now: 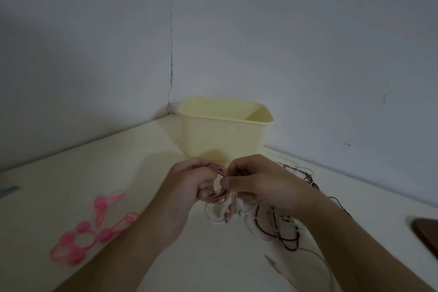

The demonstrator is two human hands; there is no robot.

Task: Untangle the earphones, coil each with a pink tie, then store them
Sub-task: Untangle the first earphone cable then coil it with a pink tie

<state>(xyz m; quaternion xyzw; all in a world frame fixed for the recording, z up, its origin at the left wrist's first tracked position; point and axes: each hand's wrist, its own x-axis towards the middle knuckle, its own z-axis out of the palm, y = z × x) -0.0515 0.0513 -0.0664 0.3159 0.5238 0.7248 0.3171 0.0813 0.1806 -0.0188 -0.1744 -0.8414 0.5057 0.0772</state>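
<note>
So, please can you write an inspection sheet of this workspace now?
Surface: pale table in a wall corner.
Job's things: pink earphone coil between both hands; pink ties lying left; yellow bin behind.
Clutter: dark object at right edge, unclear.
Grips: left hand and right hand both pinch the coil.
Cables: tangled dark and white earphones under the right wrist.
Surroundings: bare walls.

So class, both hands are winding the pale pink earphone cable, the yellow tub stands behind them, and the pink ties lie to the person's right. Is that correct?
One slip: the pink ties lie to the person's left, as the head view shows. Both the left hand and right hand do hold the pale pink earphone cable, with the yellow tub behind.
</note>
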